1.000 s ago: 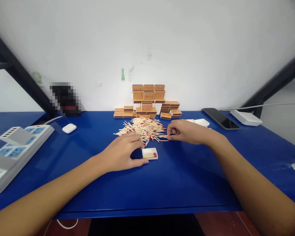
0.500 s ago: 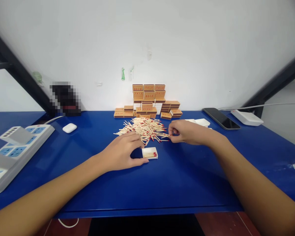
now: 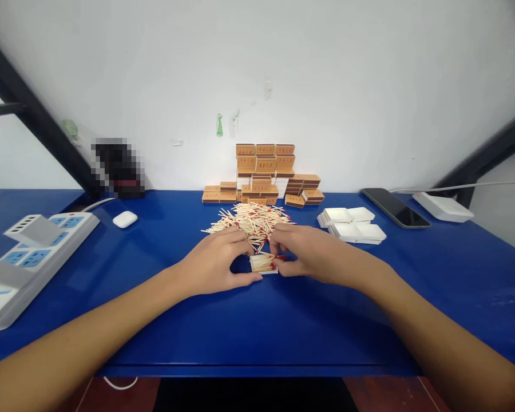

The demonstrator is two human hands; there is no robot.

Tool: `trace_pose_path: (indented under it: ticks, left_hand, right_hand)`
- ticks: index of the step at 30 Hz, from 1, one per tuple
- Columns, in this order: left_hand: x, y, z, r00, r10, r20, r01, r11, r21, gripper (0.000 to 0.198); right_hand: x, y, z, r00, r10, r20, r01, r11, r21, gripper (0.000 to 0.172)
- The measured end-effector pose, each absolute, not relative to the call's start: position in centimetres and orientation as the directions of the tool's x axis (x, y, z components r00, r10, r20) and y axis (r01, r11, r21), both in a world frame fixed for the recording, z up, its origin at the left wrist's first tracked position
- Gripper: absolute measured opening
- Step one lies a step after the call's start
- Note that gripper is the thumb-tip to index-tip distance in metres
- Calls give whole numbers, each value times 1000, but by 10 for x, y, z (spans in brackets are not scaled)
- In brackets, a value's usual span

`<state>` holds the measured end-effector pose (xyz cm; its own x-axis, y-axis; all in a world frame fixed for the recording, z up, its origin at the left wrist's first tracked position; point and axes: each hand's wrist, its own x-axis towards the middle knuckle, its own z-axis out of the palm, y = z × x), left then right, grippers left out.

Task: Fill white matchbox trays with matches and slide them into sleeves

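Observation:
A small white matchbox tray (image 3: 270, 272) lies on the blue table with red-tipped matches inside. My left hand (image 3: 217, 260) steadies its left end, thumb at the near side and fingers at the far side. Over the tray's right end, my right hand (image 3: 300, 249) pinches several matches, their red heads at the fingertips and their sticks lying over the tray. Just behind both hands spreads a loose heap of matches (image 3: 253, 220). Part of the tray's right end is hidden by my right fingers.
Orange matchboxes (image 3: 265, 165) are stacked against the wall behind the heap. White trays (image 3: 349, 229) sit at the right, near a dark phone (image 3: 395, 207) and a white box (image 3: 443, 206). At the left are a power strip (image 3: 47, 252) and a white earbud case (image 3: 125, 219).
My right hand has moved from the heap's right side, left and nearer, to the tray, bringing matches over it. My left hand stays at the tray. The white trays are now uncovered.

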<state>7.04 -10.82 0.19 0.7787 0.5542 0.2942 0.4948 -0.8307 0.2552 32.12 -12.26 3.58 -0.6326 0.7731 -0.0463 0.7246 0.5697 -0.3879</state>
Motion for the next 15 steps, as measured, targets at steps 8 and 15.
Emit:
trace_pose_path:
  ticks: [8,15]
  left_hand:
    - [71,-109,2,779,549,302,490,-834,253,34]
    - [71,-109,3,781,550,296,493,-833,249,33]
  right_hand:
    - [316,-127,36,-660,750,-33,700,598,-390,4]
    - [335,-119,41,-651,759,3,694,596,-405,23]
